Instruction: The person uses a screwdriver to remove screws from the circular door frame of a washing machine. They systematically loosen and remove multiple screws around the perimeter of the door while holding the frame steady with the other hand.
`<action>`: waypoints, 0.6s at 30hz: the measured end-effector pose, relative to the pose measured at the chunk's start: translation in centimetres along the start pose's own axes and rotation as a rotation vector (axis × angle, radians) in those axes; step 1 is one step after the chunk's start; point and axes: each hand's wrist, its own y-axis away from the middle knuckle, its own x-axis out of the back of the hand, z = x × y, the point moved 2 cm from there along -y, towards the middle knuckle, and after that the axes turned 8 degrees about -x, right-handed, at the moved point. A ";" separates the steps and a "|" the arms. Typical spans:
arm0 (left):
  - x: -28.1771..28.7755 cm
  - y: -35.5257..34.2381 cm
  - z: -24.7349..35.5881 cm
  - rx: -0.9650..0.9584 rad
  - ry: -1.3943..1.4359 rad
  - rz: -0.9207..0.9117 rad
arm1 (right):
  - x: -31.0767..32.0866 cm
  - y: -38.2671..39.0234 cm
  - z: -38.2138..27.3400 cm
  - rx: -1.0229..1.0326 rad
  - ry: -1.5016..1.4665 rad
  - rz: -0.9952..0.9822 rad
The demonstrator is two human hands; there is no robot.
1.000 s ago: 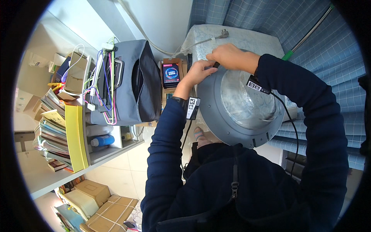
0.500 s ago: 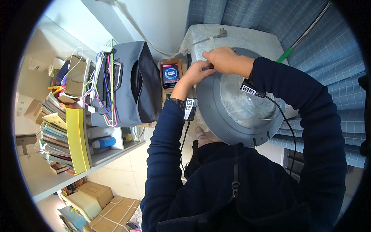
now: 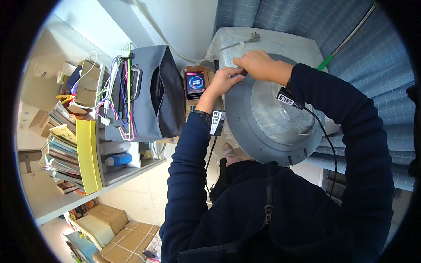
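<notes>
A round grey door-like ring [image 3: 239,122] with a clear domed bowl [image 3: 280,125] in its middle lies before me, with slots along its near rim. Both hands meet at its far left edge. My left hand [image 3: 222,82] is closed, thumb and fingers pinching there. My right hand [image 3: 264,65] is closed too, its fingers curled beside the left fingertips. A small dark piece [image 3: 244,73] shows between the two hands; its kind is hard to make out. The right palm hides whatever else it grips.
Behind the ring stands a block under a pale patterned cover [image 3: 285,38], with a power plug [image 3: 254,37] on top. A grey fabric bag [image 3: 147,94] with hangers and a small dark box [image 3: 195,83] are at left. Blue checked curtains [image 3: 372,87] hang at right.
My right hand has turned slightly and shifted a little to the right. More of the small dark piece now shows between the hands. The ring stays in place.
</notes>
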 end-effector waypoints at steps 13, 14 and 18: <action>-1.8 2.3 -1.7 -0.284 -0.582 0.057 | -0.7 0.5 0.2 0.025 -0.019 0.026; -2.0 2.3 -2.0 -0.282 -0.620 0.058 | -0.8 0.8 0.3 0.036 -0.046 0.057; -2.4 1.9 -2.8 -0.336 -0.651 0.069 | 0.3 2.0 1.0 0.084 -0.125 0.065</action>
